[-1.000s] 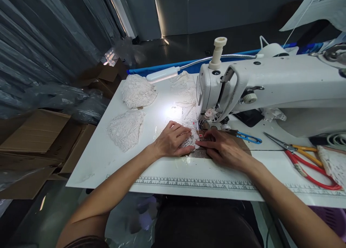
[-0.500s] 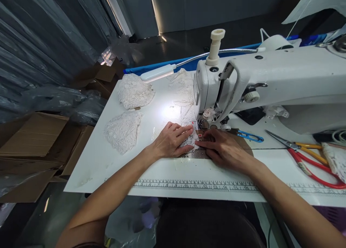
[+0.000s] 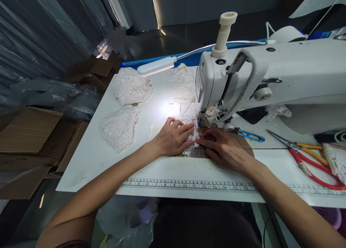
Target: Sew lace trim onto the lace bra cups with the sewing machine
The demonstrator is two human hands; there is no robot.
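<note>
White lace fabric (image 3: 184,109) runs under the presser foot (image 3: 198,123) of a white sewing machine (image 3: 229,71), with more of it bunched behind. My left hand (image 3: 174,137) lies palm down on the lace left of the foot, fingers stretched out and open. From the right, my right hand (image 3: 223,147) touches the lace edge with its extended index fingertip. Its other fingers are bent and apart, and its thumb is separate, so the hand is open. The lace under my left palm is hidden. A small pinkish rosette (image 3: 212,110) sits on the machine head.
Two lace pieces (image 3: 132,86) (image 3: 120,129) lie on the left of the white table (image 3: 89,158). A lit lamp (image 3: 156,66) hangs over it. Blue thread snips (image 3: 251,135) and red-handled scissors (image 3: 310,168) lie to the right. Cardboard boxes (image 3: 29,132) stand at left.
The view has shifted slightly, so the machine looks larger and the loose lace pieces sit farther left. Both hands stay at the lace in nearly the same pose.
</note>
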